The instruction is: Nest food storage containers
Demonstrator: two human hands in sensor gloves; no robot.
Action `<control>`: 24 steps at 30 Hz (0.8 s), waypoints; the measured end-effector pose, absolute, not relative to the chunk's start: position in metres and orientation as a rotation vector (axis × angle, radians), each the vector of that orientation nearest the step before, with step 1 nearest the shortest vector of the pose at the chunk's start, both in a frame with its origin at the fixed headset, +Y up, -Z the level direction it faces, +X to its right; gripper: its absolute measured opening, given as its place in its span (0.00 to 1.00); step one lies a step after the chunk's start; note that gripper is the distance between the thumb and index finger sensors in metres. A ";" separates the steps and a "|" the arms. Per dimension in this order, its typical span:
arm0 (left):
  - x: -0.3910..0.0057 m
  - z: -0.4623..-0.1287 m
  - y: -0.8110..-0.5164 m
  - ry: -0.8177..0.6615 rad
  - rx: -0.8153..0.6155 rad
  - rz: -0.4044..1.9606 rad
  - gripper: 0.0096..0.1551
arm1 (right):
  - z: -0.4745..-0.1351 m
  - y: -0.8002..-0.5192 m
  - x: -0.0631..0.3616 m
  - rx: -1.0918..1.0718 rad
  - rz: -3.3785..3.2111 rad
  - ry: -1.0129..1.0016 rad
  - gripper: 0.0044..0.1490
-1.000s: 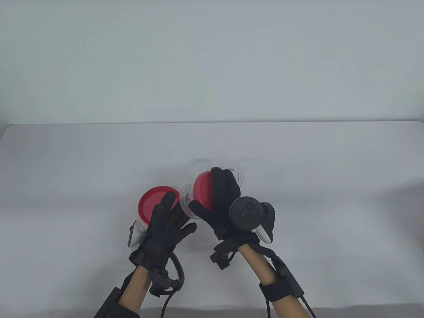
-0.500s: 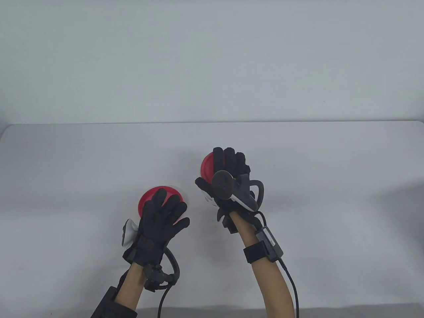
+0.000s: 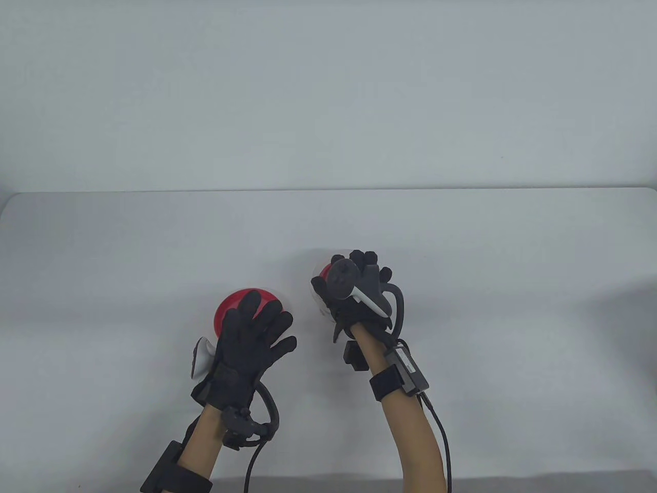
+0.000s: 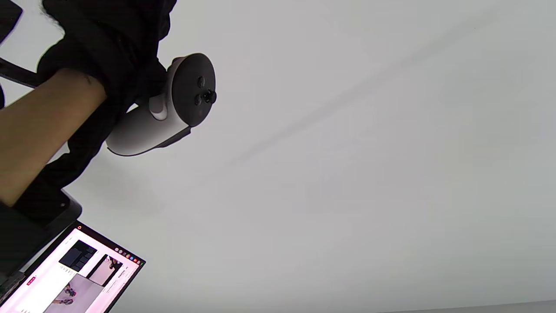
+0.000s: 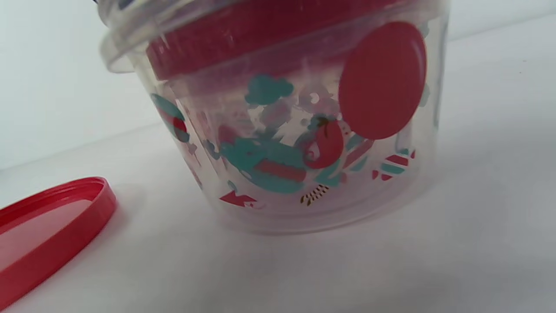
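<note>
Clear printed container (image 5: 304, 143): upright on table (image 3: 462, 246), mouth up, axis vertical; red-lidded smaller container (image 5: 269, 39) nested inside. Your right hand (image 3: 354, 287) sits on top; can't tell if fingers clamp it. Loose red lid (image 3: 241, 308): flat, just left of container; your left hand (image 3: 251, 334) rests on it, fingers spread.

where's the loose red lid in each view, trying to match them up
Table view: the loose red lid lies left of centre, partly under the left hand.
Left wrist view: not in it.
Right wrist view: its rim shows at the bottom-left corner, flat on the table.
Shared landmark: the clear printed container, right of the lid, under the right hand in the table view.
</note>
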State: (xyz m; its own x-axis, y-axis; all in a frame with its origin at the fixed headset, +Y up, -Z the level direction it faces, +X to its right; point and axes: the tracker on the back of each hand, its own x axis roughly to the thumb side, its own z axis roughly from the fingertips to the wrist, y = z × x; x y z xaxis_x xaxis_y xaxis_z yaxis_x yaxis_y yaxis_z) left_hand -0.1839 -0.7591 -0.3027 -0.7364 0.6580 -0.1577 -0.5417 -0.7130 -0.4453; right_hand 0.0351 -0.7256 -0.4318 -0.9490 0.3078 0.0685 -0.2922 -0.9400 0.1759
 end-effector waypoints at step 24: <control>-0.185 -0.302 -0.755 -0.490 -0.388 2.385 0.44 | -0.427 -0.726 0.101 -0.261 2.727 0.016 0.32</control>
